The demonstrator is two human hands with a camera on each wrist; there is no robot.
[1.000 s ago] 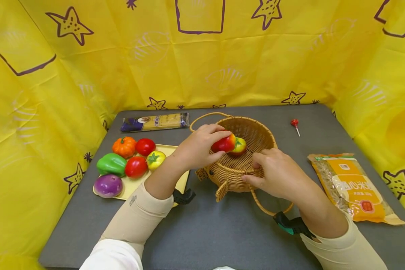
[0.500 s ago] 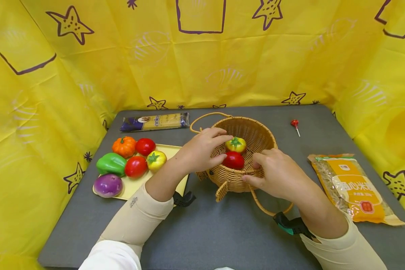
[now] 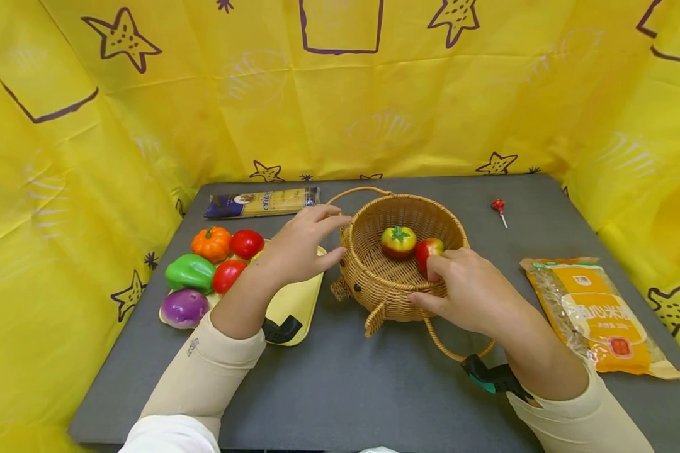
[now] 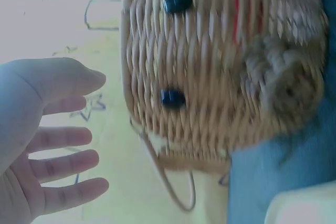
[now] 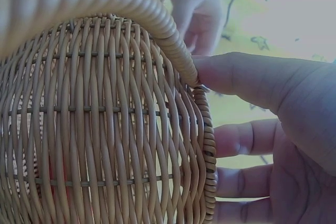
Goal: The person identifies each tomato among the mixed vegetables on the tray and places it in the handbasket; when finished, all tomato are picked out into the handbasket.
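Note:
A round wicker basket (image 3: pixel 393 308) with a snout, bead eyes and handles stands mid-table. Inside lie two toy fruits: a yellow-red one (image 3: pixel 398 248) with a green star-shaped top, and a red-yellow one (image 3: pixel 427 251), partly hidden by my right hand (image 3: pixel 470 289). That hand grips the basket's near rim by a handle joint; the right wrist view shows its thumb (image 5: pixel 236 77) against the rim. My left hand (image 3: pixel 294 248) hovers left of the basket with fingers spread and nothing held, apart from the wicker in the left wrist view.
A cream tray (image 3: pixel 300 308) at left holds several toy vegetables, including a purple eggplant (image 3: pixel 184 308) and a green pepper (image 3: pixel 190 273). Pasta (image 3: pixel 260 202) lies behind it. A lollipop (image 3: pixel 499 211) and an orange-labelled bag (image 3: pixel 600 314) lie at right.
My left hand has let go of the red-yellow toy fruit in the basket and withdrawn left over the tray. The fruit has rolled right, towards my right hand, which keeps its grip.

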